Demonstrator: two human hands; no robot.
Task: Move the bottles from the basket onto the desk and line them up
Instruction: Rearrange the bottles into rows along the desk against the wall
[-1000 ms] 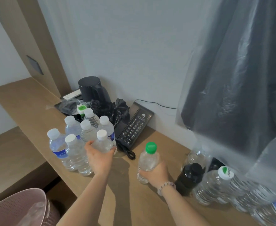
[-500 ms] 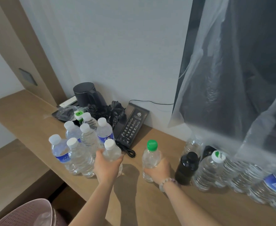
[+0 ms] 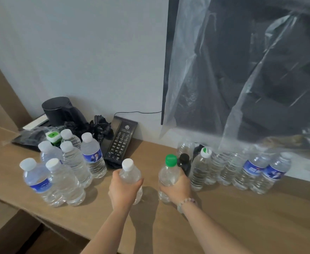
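Holds white-capped bottle upright in left hand, fingers curled round it, low at desk; contact unclear. Grips green-capped bottle likewise in right hand, just beside black bottle.

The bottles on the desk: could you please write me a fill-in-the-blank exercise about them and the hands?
The left hand grips the left bottle, whose cap is ____.
The right hand grips the right bottle, whose cap is ____.
The small bottle behind the right hand is ____.
The bracelet is on the ____ wrist.
Missing: white; green; black; right.
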